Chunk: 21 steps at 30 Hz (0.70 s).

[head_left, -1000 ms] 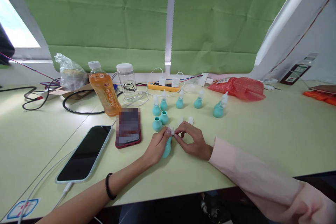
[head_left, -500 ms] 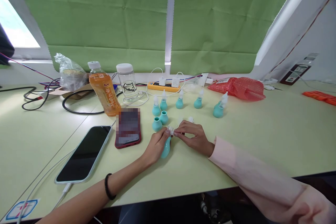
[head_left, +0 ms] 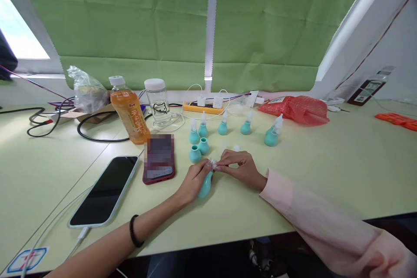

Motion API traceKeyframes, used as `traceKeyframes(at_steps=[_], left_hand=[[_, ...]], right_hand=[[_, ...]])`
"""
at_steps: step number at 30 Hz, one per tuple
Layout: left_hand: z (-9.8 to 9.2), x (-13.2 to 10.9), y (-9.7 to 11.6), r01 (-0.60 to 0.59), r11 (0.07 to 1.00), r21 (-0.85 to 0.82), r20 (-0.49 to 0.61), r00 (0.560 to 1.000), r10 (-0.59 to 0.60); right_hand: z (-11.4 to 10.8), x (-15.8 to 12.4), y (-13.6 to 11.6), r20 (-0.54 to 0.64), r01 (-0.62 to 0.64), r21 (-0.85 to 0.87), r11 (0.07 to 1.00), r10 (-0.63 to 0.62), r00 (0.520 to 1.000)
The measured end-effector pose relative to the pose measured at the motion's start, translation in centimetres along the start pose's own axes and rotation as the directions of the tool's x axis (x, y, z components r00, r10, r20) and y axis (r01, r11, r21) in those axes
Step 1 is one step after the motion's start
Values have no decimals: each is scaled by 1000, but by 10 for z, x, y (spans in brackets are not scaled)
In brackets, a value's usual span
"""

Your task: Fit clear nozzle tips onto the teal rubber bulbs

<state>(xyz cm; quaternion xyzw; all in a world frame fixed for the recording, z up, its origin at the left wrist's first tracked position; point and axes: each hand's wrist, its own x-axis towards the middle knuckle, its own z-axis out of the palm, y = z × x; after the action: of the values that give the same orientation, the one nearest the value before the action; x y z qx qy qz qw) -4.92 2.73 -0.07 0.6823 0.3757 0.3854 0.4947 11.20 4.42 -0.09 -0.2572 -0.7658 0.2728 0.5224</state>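
Observation:
My left hand [head_left: 194, 179] is closed around a turquoise squeeze bulb [head_left: 205, 186], which looks like the bulb of a nasal aspirator. At its mouth sits a small clear plastic piece [head_left: 213, 163]. The fingertips of my right hand [head_left: 243, 169] pinch this piece; its far side is hidden by the fingers. Just beyond my left hand stand two bare turquoise bulbs, a nearer one [head_left: 194, 154] and a farther one [head_left: 203, 146]. Behind my right hand lies another clear plastic part [head_left: 236, 148], partly covered.
Several bulbs with clear nozzles, such as one aspirator [head_left: 246, 127], stand farther back. Two phones, one black-screened [head_left: 106, 191] and one red-cased [head_left: 159, 158], lie left. A tea bottle [head_left: 130, 115], clear jar [head_left: 158, 104], power strip [head_left: 189, 107] and red bag [head_left: 302, 110] are behind.
Both hands stay at nearly the same place. My right fingers have shifted slightly at the clear plastic piece, and the bulb in my left hand is tilted a little differently.

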Motion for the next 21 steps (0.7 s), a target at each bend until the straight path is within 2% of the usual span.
traceKeyframes(at_steps=[3,9,13,18,21], left_hand=[[0,0,-1,7,1000,-29,5,1000,-7],[0,0,-1,-4,1000,-20,-14,1000,3],[2,0,0,-6,1000,0,-39,999,6],[3,0,-1,-14,997,73,-88,996,21],[4,-1,-2,-23,991,129,-94,995,35]], right_hand=[[0,0,-1,6,14,-17,1000,-13,1000],[4,-3,-5,-17,152,-205,967,-158,987],[8,-5,-8,-71,154,-237,959,-175,982],[11,-8,-6,-85,198,-292,936,-232,969],[10,-9,-3,-47,266,-351,898,-300,953]])
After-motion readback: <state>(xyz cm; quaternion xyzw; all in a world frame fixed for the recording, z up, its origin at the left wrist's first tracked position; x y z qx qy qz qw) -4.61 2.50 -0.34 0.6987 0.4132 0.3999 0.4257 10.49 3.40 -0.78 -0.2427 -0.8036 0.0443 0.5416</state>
